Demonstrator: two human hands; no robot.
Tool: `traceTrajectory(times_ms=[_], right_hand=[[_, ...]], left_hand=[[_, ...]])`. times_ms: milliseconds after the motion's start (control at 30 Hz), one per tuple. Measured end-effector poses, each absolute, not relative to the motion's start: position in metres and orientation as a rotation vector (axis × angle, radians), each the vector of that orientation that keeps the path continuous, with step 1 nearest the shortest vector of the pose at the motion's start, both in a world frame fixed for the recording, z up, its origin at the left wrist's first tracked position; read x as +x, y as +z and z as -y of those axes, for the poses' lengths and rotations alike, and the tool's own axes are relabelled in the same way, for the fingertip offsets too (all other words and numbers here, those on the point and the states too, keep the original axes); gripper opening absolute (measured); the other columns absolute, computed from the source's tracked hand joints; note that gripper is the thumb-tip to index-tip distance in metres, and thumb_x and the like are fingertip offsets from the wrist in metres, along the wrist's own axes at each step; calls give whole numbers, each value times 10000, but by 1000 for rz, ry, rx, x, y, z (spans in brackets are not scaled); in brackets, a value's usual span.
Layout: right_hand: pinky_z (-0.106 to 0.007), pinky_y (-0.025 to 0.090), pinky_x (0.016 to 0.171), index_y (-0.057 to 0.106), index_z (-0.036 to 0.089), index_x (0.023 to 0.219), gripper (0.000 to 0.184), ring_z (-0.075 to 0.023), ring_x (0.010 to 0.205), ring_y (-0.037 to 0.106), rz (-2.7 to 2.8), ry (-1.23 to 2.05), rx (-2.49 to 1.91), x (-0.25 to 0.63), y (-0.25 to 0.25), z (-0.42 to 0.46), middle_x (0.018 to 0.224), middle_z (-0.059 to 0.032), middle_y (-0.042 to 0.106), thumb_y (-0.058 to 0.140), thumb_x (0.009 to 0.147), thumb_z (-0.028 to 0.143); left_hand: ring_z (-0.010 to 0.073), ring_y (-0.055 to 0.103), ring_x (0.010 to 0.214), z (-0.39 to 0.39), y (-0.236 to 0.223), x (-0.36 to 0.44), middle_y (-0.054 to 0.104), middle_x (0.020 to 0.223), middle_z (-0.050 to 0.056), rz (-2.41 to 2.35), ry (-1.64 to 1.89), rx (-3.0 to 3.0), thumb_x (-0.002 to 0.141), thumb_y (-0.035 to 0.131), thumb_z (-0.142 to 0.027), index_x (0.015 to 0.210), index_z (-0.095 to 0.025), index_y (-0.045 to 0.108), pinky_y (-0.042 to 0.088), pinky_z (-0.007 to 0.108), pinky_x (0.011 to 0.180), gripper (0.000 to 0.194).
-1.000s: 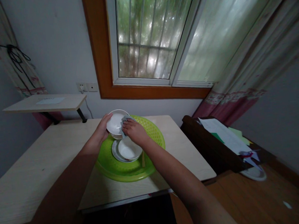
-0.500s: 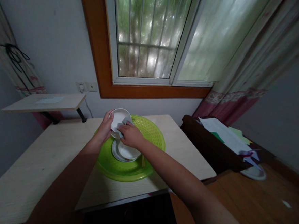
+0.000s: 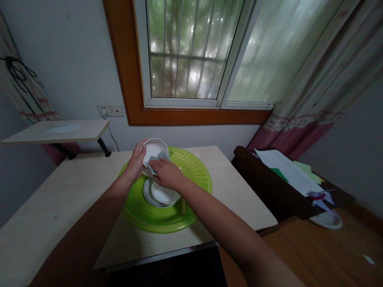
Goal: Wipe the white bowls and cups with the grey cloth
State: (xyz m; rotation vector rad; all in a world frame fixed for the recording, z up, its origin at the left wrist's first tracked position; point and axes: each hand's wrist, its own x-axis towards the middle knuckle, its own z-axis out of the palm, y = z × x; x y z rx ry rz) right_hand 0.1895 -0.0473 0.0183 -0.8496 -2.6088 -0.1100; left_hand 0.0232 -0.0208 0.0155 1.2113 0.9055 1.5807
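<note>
A white bowl (image 3: 154,147) is tilted up toward me, gripped at its left rim by my left hand (image 3: 136,162). My right hand (image 3: 166,173) presses a grey cloth (image 3: 153,159) against the inside of the bowl, fingers closed on it. Below both hands lies a round green plastic basket (image 3: 171,225) with a perforated surface. In it, white dishes (image 3: 162,195) sit stacked, partly covered by my right hand and wrist. A thin yellowish stick-like thing (image 3: 183,206) pokes out beside my right forearm; most of it is hidden.
The basket stands on a pale wooden table (image 3: 66,191) with a small raised shelf (image 3: 56,132) at the back left. A barred window (image 3: 188,52) is behind. To the right, a dark brown piece of furniture (image 3: 263,186) carries papers (image 3: 285,172).
My right hand and the cloth have shifted very slightly to the left within the bowl. My left hand keeps its hold on the rim.
</note>
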Motion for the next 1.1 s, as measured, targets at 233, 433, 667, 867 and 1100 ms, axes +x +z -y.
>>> traceTrajectory(times_ms=[233,433,667,867,1100], right_hand=[[-503,282,1223,643,22,1243,328,-291,1384,491,2440,-522,-1064,197,20,40,1390,-218,606,462,996,141],[-515,314,1218,633,0,1257,337,-291,1375,508,2412,-623,-1009,199,21,39,1394,-227,601,445,1011,134],[-500,315,1231,619,24,1290,345,-271,1400,486,2423,-687,-893,199,21,37,1414,-199,595,451,1013,144],[-492,301,1226,625,1,1267,349,-283,1368,515,2435,-640,-974,194,22,43,1396,-222,601,439,1001,130],[-428,368,1160,573,67,1329,436,-266,1264,590,2607,-178,-857,190,20,49,1342,-195,639,573,903,161]], left_hand=[[201,661,983,24,22,27,667,1233,92,-785,1520,1071,850,683,-480,1427,-255,480,544,286,782,651],[168,643,881,28,28,24,670,1114,48,-771,1450,1002,761,772,-358,1280,-244,535,521,266,737,582],[136,618,796,26,25,19,639,952,-10,-829,1459,937,766,764,-378,1126,-264,517,498,242,711,451],[159,642,913,27,29,23,667,1107,39,-821,1499,1015,808,726,-470,1254,-246,542,521,254,762,532],[209,650,1025,32,28,25,652,1238,104,-854,1548,1161,883,621,-545,1369,-231,507,535,304,847,589]])
